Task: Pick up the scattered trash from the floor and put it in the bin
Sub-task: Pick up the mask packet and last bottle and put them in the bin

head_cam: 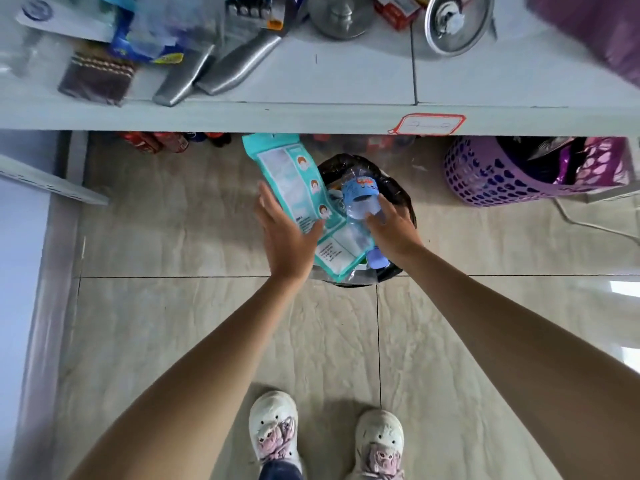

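Observation:
A bin lined with a black bag [398, 192] stands on the tiled floor below the shelf edge. Over its mouth my left hand [287, 233] holds a teal plastic package [294, 181] with printed faces, thumb on top of it. My right hand [394, 230] grips a clear plastic bottle [360, 202] with a blue label and blue cap, lying tilted above the bin. The package and the bottle hide most of the bin's opening.
A white shelf [311, 116] with pot lids, slippers and packets juts out above the bin. A purple perforated basket [491, 174] stands to the right, with a white cable on the floor beside it. Cans lie under the shelf at the left. My shoes are at the bottom.

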The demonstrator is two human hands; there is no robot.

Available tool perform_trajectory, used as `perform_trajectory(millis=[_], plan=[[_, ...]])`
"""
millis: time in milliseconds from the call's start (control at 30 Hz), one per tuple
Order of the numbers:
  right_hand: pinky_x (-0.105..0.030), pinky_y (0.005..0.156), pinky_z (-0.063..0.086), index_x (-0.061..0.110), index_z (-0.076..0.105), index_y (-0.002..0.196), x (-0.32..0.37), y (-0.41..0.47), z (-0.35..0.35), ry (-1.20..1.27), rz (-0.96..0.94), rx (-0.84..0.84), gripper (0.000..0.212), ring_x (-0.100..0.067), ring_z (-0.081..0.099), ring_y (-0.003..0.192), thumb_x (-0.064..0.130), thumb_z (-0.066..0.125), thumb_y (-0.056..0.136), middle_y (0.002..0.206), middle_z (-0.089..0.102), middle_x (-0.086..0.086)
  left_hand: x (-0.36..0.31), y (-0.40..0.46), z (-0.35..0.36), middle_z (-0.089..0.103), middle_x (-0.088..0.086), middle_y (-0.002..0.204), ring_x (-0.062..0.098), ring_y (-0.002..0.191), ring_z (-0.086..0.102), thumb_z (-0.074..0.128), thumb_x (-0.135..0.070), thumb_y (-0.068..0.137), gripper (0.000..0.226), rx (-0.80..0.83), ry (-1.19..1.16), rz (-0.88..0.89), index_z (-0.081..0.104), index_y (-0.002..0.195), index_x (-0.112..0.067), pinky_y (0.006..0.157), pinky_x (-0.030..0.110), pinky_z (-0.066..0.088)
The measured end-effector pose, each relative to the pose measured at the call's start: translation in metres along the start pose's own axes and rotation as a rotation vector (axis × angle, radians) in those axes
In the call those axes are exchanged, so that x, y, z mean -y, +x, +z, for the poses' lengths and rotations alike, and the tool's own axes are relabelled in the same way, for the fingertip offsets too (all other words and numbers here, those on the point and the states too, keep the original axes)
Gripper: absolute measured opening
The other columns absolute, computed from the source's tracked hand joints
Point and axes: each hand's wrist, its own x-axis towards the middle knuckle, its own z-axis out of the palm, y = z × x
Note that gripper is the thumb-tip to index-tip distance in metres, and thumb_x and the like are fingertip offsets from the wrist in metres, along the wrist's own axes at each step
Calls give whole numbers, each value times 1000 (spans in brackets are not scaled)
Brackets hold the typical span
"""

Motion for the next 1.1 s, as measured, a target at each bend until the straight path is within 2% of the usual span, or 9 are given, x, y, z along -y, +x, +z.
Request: perform_trajectory(millis=[100,167,233,367,633,800,900,1000,1100], plan=[[-43,113,31,32,25,150,-10,-3,3,-44,-90,-39,58,-27,29,141,42,41,95,156,24,-7,9,-6,0,18,25,156,40,143,21,66,-39,83,87,7,259,109,22,151,-8,115,50,21],[-46,116,27,37,22,150,-15,-3,4,-168,-143,-67,58,-25,18,147,42,41,95,162,11,-1,22,-3,3,9,20,161,40,149,4,49,-46,91,68,188,566,247,30,150,-17,119,52,4],[-45,117,20,39,21,149,-20,-1,3,-275,-242,-72,55,-23,8,149,38,39,97,163,2,3,35,3,9,6,14,163,35,150,-5,31,-52,96,62,445,737,314,30,149,-20,119,49,-3],[-38,120,13,29,23,151,-28,8,7,-390,-403,-21,52,-18,5,151,27,32,100,164,6,3,52,5,25,16,10,162,28,150,7,19,-58,95,67,784,873,425,29,148,-19,120,48,5],[-38,122,7,17,17,152,-40,32,14,-446,-324,91,57,-16,9,150,39,23,100,163,10,-1,46,4,55,10,5,164,24,151,3,17,-61,94,74,997,1004,506,17,152,-16,121,43,2],[-41,120,17,14,31,147,-28,52,21,-562,-417,131,49,-17,19,148,31,23,101,160,22,-4,38,16,73,10,5,164,23,151,6,18,-57,95,74,1089,1118,454,7,154,-14,123,40,7],[-41,118,23,16,39,141,-29,61,29,-599,-443,118,47,-17,27,145,27,19,100,157,31,-3,40,20,81,13,6,163,21,150,13,20,-56,93,75,1139,1124,472,10,154,-14,122,38,13],[-40,105,33,19,45,135,-27,62,34,-635,-425,41,45,-24,42,133,31,21,99,149,43,-2,34,28,81,26,7,160,24,145,27,24,-50,95,67,1227,1089,431,18,152,-15,118,39,24],[-42,98,34,22,46,135,-22,60,34,-665,-365,15,49,-29,43,123,40,20,98,141,46,-5,17,39,71,56,11,136,29,120,54,26,-38,98,49,1235,1092,436,46,135,-13,93,36,43]])
